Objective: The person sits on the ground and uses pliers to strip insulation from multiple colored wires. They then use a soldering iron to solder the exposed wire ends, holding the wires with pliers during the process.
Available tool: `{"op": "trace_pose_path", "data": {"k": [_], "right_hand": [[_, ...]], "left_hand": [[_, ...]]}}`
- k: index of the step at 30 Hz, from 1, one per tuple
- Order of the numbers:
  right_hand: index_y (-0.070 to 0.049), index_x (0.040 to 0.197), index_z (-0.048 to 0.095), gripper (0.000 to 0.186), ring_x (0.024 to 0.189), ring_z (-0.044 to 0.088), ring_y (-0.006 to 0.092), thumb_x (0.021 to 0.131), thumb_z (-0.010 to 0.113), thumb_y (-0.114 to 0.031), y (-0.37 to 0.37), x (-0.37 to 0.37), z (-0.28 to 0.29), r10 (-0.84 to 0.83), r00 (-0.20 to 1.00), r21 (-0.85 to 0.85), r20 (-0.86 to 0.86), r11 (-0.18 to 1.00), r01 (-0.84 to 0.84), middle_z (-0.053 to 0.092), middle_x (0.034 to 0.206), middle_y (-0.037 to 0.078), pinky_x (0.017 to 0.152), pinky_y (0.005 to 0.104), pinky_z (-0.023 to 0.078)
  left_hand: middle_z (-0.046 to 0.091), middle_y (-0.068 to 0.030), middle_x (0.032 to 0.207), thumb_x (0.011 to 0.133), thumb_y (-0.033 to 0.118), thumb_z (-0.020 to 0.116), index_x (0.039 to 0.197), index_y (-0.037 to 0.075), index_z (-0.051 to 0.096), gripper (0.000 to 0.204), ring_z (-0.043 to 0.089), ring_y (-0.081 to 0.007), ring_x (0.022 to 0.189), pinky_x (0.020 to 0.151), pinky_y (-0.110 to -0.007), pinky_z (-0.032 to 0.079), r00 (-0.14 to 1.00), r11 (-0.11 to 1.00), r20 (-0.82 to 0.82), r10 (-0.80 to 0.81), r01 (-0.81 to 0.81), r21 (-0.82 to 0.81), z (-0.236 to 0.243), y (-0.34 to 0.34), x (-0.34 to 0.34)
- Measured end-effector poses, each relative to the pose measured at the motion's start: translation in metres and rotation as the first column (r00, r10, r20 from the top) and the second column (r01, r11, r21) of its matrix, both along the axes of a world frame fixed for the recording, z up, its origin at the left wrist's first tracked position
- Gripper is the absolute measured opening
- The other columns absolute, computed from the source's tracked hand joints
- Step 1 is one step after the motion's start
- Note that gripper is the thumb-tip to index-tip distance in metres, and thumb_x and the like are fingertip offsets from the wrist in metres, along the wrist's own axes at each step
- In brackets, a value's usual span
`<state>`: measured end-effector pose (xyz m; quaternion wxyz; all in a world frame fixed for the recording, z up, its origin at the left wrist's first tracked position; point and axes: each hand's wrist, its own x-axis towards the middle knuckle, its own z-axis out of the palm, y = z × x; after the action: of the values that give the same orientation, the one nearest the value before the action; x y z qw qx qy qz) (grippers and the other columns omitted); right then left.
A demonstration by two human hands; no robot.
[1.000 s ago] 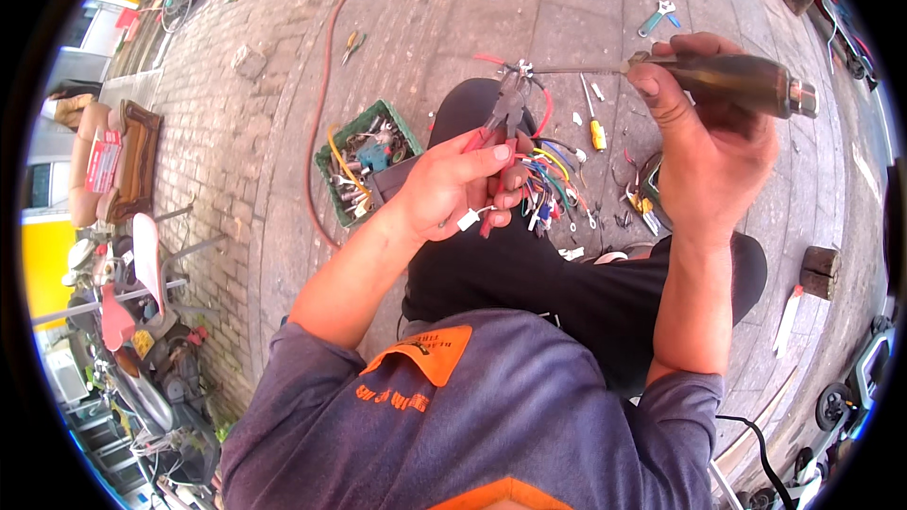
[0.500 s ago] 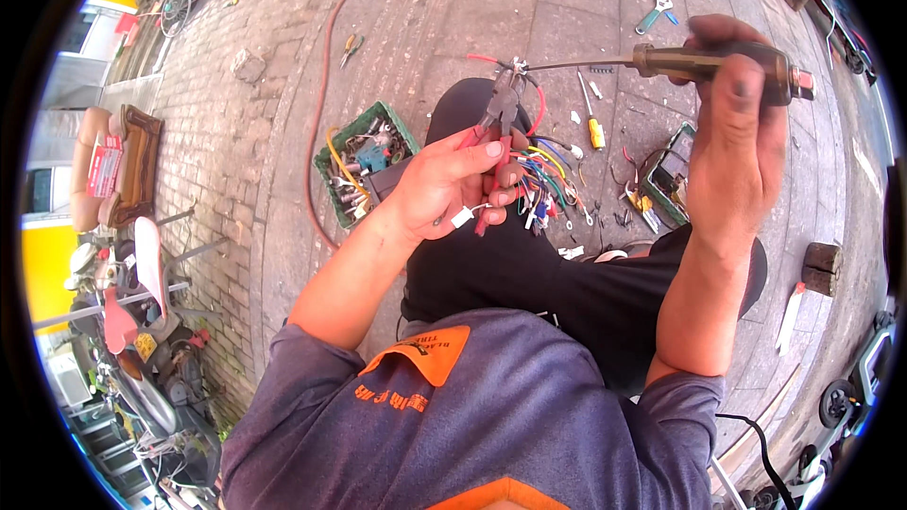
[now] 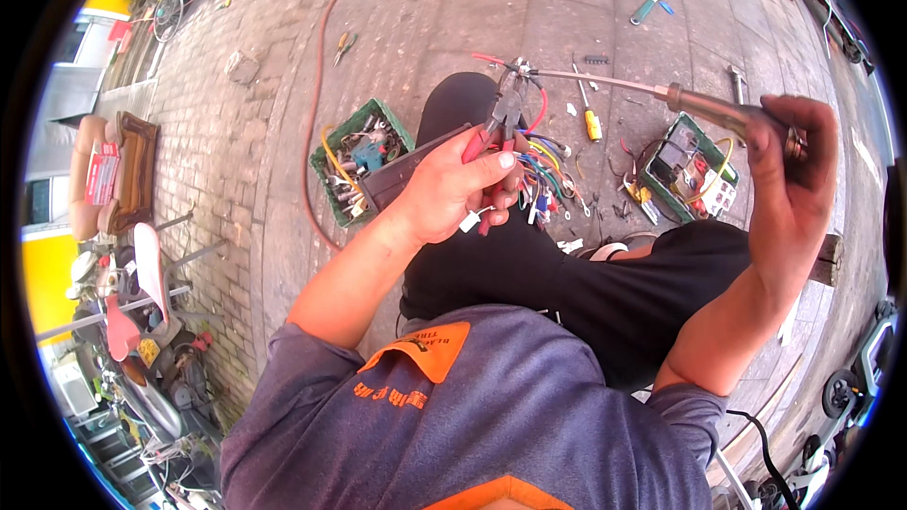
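My left hand (image 3: pixel 463 175) is closed round the red handles of a pair of pliers (image 3: pixel 507 109) above my knee. Their jaws grip a small metal end on a red wire (image 3: pixel 542 113), which loops down beside them. A white connector (image 3: pixel 472 219) hangs by my left fingers. In my right hand (image 3: pixel 796 175), out to the right, is a long screwdriver (image 3: pixel 704 104) with a brownish handle, held near its butt end. Its shaft points left and its tip meets the plier jaws. Below lies a bundle of coloured wires (image 3: pixel 550 179), partly hidden by my left hand.
Green crates of tools stand left (image 3: pixel 326 194) and right (image 3: pixel 694 137) of my legs. On the paving lie a yellow screwdriver (image 3: pixel 592 125), an adjustable wrench (image 3: pixel 649 6), small pliers (image 3: pixel 344 49) and a hammer (image 3: pixel 738 85). A red hose (image 3: pixel 319 99) runs along the left.
My right hand has swung outward and down to the right, tilting the screwdriver's handle lower and shifting its grip toward the butt end. The left hand and pliers have barely moved.
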<state>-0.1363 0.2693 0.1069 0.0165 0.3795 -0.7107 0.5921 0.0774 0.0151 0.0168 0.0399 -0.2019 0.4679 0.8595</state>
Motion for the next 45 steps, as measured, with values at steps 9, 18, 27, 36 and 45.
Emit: {"op": "trace_pose_path", "data": {"k": [9,18,27,36,45], "right_hand": [[0.000,0.120,0.063,0.023,0.081,0.051,0.0083,0.105,0.070,-0.017,0.008,0.005,0.010,-0.042,0.998,0.209,-0.041,0.977,0.050,0.060,0.091,0.001,0.073,0.0217,0.042],[0.001,0.123,0.060,0.035,0.094,0.057,0.0096,0.099,0.079,-0.015,0.009,0.014,0.009,-0.077,0.994,0.179,0.075,0.982,0.062,0.062,0.108,0.005,0.084,0.0226,0.047],[0.001,0.115,0.062,0.027,0.095,0.056,0.0143,0.096,0.079,-0.009,0.005,0.018,0.008,-0.066,0.997,0.154,-0.027,0.986,0.070,0.059,0.104,0.006,0.085,0.0271,0.047],[0.001,0.115,0.060,0.027,0.077,0.054,0.0102,0.101,0.075,-0.018,0.005,0.014,-0.003,0.010,0.990,0.033,-0.144,0.999,-0.005,0.062,0.088,0.000,0.070,0.0248,0.044],[0.000,0.120,0.062,0.031,0.092,0.059,0.0130,0.093,0.078,0.001,0.014,0.012,0.004,0.079,0.967,0.066,-0.241,0.996,-0.065,0.062,0.109,0.005,0.088,0.0263,0.048]], "left_hand": [[0.051,-0.0044,0.095,0.107,0.031,0.063,0.134,0.005,0.053,0.039,0.052,-0.0164,0.081,0.065,-0.033,0.047,1.000,1.000,-0.009,0.000,0.000,-0.005,0.000,0.004,-0.004],[0.052,-0.0041,0.095,0.107,0.031,0.063,0.133,0.005,0.054,0.038,0.053,-0.0158,0.082,0.067,-0.033,0.049,1.000,1.000,-0.005,0.004,-0.005,-0.010,0.000,0.005,-0.005],[0.053,-0.0036,0.094,0.107,0.032,0.063,0.133,0.006,0.054,0.038,0.053,-0.0157,0.081,0.066,-0.033,0.048,1.000,1.000,0.002,-0.015,0.015,0.000,-0.001,0.004,-0.007],[0.053,-0.0039,0.095,0.107,0.032,0.064,0.132,0.006,0.054,0.038,0.053,-0.0162,0.082,0.066,-0.033,0.048,1.000,1.000,-0.008,-0.003,0.003,0.028,-0.002,0.004,-0.005],[0.053,-0.0038,0.095,0.107,0.032,0.064,0.133,0.005,0.054,0.038,0.053,-0.0162,0.082,0.066,-0.033,0.048,1.000,1.000,0.000,-0.017,0.017,0.005,0.000,0.005,-0.007]]}}
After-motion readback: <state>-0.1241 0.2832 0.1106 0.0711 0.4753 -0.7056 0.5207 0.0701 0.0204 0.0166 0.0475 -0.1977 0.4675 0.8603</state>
